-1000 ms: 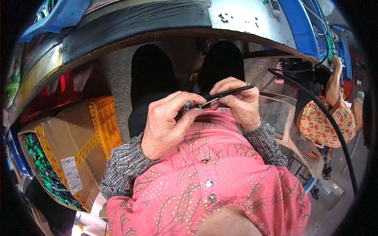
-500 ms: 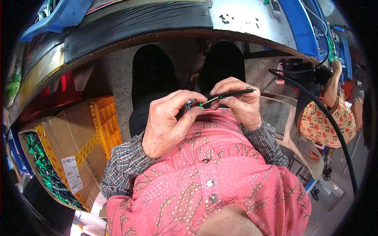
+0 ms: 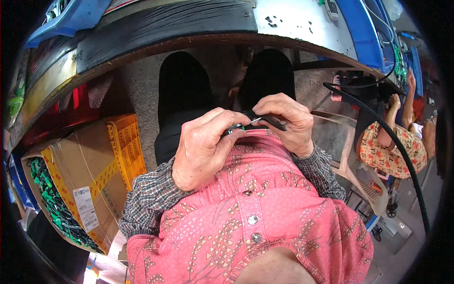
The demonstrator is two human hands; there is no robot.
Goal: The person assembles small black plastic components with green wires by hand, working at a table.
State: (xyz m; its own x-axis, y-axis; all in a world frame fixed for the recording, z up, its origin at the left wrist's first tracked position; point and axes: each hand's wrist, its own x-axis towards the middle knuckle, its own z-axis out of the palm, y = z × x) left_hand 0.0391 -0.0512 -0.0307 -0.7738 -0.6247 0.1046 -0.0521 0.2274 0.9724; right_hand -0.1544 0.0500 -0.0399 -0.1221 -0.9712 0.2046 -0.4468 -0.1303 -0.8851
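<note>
Above my lap, my left hand [image 3: 204,144] pinches a small dark part [image 3: 231,128] with a rounded end, and a bit of green shows at its tip. Close by on the right, my right hand [image 3: 288,124] is closed around a slim black-handled knife [image 3: 277,122]. Its thin metal blade reaches toward the small part, at the fingertips of both hands. Whether the blade touches the part cannot be made out. My fingers cover much of both things.
A worktable [image 3: 165,33] with a dark padded edge curves across ahead. At left stand a cardboard box [image 3: 82,175] of green and black parts and an orange crate [image 3: 126,151]. On the right are a black cable [image 3: 397,142], a chair [image 3: 352,165] and a co-worker [image 3: 392,146].
The knife has turned in my right hand, its handle end now tipping lower toward me. The small part has tilted in my left fingers. The co-worker's arms have moved.
</note>
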